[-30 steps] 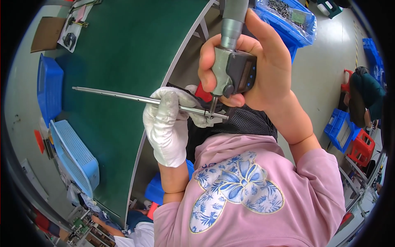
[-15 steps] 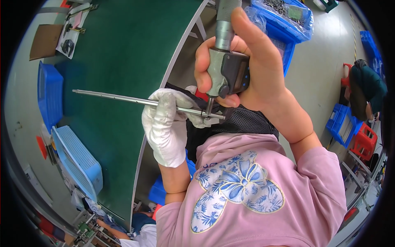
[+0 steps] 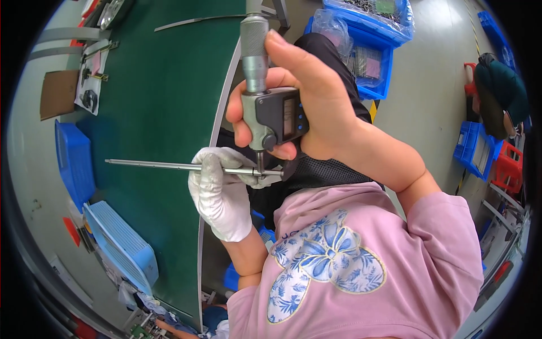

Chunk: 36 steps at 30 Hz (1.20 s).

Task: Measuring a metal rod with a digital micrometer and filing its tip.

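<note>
My left hand [image 3: 219,195], in a white glove, is closed around a thin, shiny metal rod [image 3: 149,164]. The rod's long end sticks out to the left over the green table. My bare right hand [image 3: 327,107] grips a digital micrometer [image 3: 255,116] with a knurled silver thimble at its top. Its small display faces me, too blurred to read. Near the rod's right end, the micrometer's spindle comes down onto it; the anvil side is partly hidden. The thumb of my right hand is raised beside the thimble.
A green table [image 3: 164,101] lies to the left, with a blue bin [image 3: 73,161] and a light-blue basket [image 3: 121,243] along its far side. Blue crates [image 3: 387,73] with metal parts stand at upper right. Farther right are a red stool [image 3: 509,166] and another person [image 3: 499,93].
The micrometer and right hand have shifted left in the picture and turned, so the display now shows. The rod lies more level and lower, still in my left hand. The whole view has shifted somewhat.
</note>
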Motion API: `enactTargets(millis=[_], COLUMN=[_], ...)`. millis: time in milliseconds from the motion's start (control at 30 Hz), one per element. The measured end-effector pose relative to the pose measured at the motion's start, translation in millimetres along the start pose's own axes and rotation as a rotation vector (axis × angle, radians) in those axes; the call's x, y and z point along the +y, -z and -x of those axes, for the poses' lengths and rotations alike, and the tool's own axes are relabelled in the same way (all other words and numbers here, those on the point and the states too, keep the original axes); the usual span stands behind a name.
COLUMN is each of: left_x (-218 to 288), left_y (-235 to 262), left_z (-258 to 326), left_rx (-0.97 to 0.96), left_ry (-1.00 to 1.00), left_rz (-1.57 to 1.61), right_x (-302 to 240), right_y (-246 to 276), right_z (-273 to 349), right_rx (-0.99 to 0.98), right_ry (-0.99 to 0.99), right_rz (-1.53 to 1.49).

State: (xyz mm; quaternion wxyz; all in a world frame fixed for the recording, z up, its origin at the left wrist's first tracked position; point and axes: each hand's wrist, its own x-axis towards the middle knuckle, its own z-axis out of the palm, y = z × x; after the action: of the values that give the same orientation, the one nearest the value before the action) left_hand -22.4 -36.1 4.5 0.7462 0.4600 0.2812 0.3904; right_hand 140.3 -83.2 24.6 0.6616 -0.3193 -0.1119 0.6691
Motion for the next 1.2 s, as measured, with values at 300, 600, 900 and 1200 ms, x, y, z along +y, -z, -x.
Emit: enactTargets(millis=[300, 600, 900, 1200], left_x=[1, 3, 8, 10], left_y=[6, 3, 1, -4], left_z=[0, -2, 2, 1], left_rx=[0.044, 0.0, 0.049, 0.035], left_ry=[0.003, 0.015, 0.016, 0.04], left_rz=[-0.048, -0.014, -0.036, -0.043], right_x=[4, 3, 3, 1], right_y=[1, -3, -1, 0], right_z=[-1, 1, -1, -2], right_rx=[-0.046, -0.016, -0.053, -0.065], right_ry=[0.015, 0.074, 0.066, 0.045], right_rz=[-0.056, 0.082, -0.068, 0.008])
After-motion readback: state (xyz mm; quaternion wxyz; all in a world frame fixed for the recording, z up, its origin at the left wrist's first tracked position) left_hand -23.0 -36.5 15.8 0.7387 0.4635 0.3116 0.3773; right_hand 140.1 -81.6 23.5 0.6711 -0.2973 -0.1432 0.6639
